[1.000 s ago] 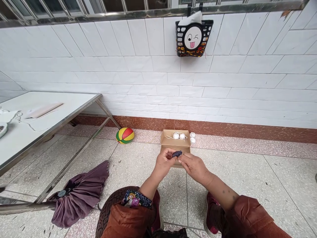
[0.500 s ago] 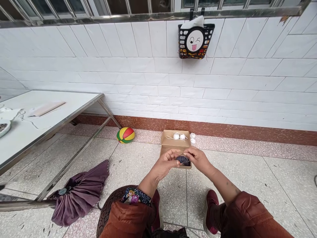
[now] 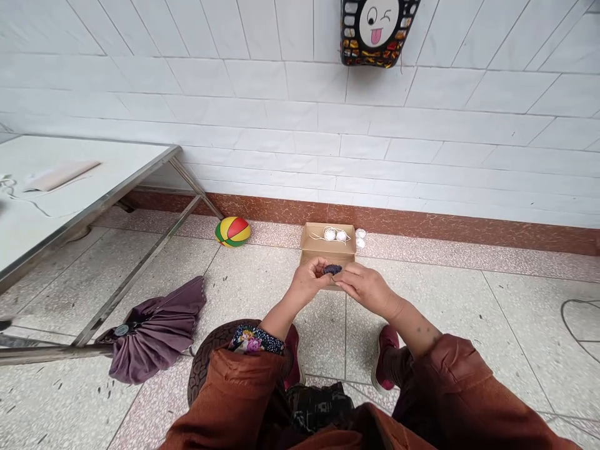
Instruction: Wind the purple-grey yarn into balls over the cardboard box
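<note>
A small ball of dark blue yarn is held between my two hands, above an open cardboard box. My left hand is closed around its left side, thumb in front. On the right side, my right hand pinches at the yarn, its fingertips close to my left thumb. What exactly the right fingertips grip is too small to make out. Two white yarn balls with loose strands rest in the box lid. Both hands cover part of the box's lower half.
More white balls lie on the floor right of the lid. A striped ball sits by the leg of a white table. A folded purple umbrella leans at left. A black basket hangs on the tiled wall.
The view has tilted down, so the window bars are gone. My right fingers have moved from above the yarn ball down to its right side, nearer my left thumb.
</note>
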### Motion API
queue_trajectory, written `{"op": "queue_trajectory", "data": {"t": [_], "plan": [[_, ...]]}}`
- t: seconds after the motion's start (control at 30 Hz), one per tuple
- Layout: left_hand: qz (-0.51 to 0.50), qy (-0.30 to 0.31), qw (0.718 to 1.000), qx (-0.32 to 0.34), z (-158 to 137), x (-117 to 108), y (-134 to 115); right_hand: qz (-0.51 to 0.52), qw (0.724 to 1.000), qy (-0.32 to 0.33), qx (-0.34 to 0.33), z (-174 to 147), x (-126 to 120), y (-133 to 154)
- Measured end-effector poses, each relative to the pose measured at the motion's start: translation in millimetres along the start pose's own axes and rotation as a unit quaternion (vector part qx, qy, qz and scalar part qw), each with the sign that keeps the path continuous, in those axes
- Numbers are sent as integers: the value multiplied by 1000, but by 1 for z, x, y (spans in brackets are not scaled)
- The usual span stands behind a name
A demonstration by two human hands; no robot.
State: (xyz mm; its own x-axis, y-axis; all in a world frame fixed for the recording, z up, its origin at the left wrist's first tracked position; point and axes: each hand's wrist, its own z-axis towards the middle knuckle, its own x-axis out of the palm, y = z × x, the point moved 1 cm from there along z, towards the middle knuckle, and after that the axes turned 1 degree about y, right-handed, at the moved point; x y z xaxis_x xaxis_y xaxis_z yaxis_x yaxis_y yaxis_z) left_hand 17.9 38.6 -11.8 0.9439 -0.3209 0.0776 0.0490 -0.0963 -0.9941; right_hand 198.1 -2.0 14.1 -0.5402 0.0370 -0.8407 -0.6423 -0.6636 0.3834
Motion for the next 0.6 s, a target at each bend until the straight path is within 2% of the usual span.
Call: {"op": "queue_trajectory", "data": {"t": [0.13,0.23,0.4,0.6], "plan": [[31,26,999,3,-4,5,-2,0,1000,-12,-3,0,-4,-6],[30,68,997,-12,-7,8,-5,23,999,-27,30,1,-1,-13],[-61,137,988,-39,-13,9,-13,124,983,-81,106,5,4,-29],[-185,131,973,-51,-15,10,-16,195,960,-102,172,4,16,-35]]}}
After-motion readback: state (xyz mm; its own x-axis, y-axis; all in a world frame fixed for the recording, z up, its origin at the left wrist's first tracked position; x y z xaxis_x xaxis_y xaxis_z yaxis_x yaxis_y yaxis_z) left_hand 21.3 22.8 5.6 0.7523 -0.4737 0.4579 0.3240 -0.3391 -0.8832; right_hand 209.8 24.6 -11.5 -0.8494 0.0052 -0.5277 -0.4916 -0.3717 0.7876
